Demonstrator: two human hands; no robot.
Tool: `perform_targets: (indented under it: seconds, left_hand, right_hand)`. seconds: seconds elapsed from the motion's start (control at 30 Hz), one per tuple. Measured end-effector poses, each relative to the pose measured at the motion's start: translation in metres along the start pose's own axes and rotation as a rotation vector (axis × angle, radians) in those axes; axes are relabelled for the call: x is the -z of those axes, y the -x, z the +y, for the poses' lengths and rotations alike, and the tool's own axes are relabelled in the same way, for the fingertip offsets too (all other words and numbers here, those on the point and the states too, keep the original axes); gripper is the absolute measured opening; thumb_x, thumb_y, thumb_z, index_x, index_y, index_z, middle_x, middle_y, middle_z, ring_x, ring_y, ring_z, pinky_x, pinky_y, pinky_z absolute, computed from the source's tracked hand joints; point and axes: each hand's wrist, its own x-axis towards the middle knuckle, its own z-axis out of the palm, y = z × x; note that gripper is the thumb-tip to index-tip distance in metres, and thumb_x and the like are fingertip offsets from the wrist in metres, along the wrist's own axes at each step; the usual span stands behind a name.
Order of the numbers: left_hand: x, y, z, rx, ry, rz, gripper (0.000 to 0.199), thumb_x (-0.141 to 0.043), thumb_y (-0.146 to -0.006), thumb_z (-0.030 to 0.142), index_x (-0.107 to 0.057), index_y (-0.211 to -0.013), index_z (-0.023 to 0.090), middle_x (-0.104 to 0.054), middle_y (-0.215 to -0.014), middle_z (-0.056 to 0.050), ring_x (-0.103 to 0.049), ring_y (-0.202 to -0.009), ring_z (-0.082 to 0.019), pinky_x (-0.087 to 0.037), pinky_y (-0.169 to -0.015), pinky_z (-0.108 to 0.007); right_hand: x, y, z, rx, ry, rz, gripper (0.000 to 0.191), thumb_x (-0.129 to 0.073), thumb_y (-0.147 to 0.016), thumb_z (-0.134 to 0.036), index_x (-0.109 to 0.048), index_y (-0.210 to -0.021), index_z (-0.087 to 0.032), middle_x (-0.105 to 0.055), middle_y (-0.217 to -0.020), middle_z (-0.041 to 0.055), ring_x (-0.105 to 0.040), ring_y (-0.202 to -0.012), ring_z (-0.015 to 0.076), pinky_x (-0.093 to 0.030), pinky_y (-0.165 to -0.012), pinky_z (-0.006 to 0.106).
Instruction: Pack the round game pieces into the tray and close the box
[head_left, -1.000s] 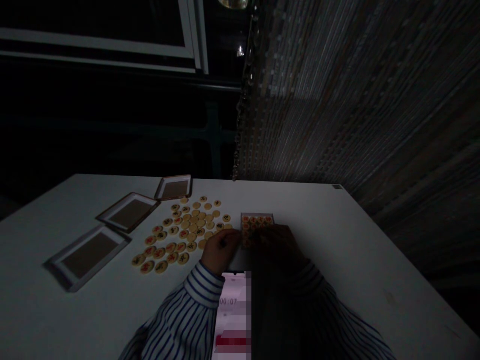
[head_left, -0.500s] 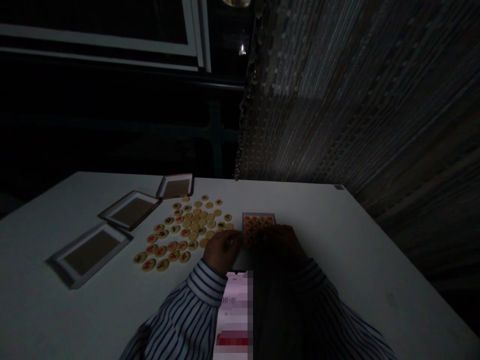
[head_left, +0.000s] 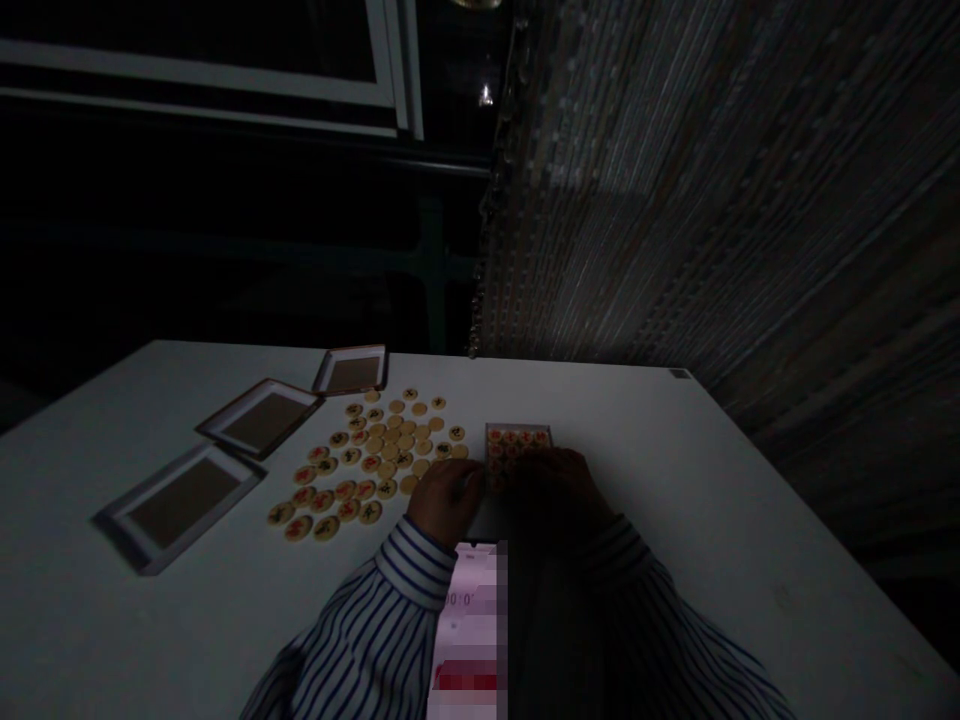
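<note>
A small box stands on the table in front of me, holding rows of round xiangqi pieces with red characters. Curled fingers of my left hand meet the box's left edge. My right hand lies over the box's right and near part, in deep shadow; its fingertips and anything in them cannot be made out. To the left of the box, many loose xiangqi pieces are spread out. Some show red or black characters, others their plain backs.
Three shallow trays or lids lie at the left: a near one, a middle one and a far one. A lit phone lies between my forearms. Beyond the white table hangs a string curtain.
Both hands stay at the box almost unmoved. The fingers of my left hand have shifted slightly. The pieces and trays lie as before.
</note>
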Motion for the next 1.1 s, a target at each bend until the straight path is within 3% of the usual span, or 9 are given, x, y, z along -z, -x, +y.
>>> perform_targets:
  seconds: [0.23,1.1]
  left_hand:
    - [-0.001,0.0001,-0.0022,-0.012,-0.001,-0.023,0.024,-0.044,-0.081,0.028,-0.065,-0.088,0.018,-0.068,-0.086,-0.006,-0.06,-0.082,-0.018,-0.048,-0.076,-0.03]
    - [0.0,-0.0001,-0.0015,-0.017,0.007,-0.04,0.023,-0.044,-0.08,0.028,-0.064,-0.087,0.019,-0.067,-0.084,-0.006,-0.06,-0.081,-0.019,-0.048,-0.074,-0.033]
  right_hand:
    - [0.0023,-0.0009,-0.0027,-0.001,0.001,-0.063,0.018,-0.056,-0.076,-0.03,-0.063,-0.09,-0.022,-0.063,-0.093,0.0058,-0.055,-0.087,0.0184,-0.035,-0.08,0.034]
    - [0.0006,-0.0007,-0.0024,-0.001,0.0,-0.067,0.015,-0.055,-0.076,-0.029,-0.062,-0.088,-0.022,-0.062,-0.098,0.006,-0.054,-0.09,0.0177,-0.034,-0.083,0.034]
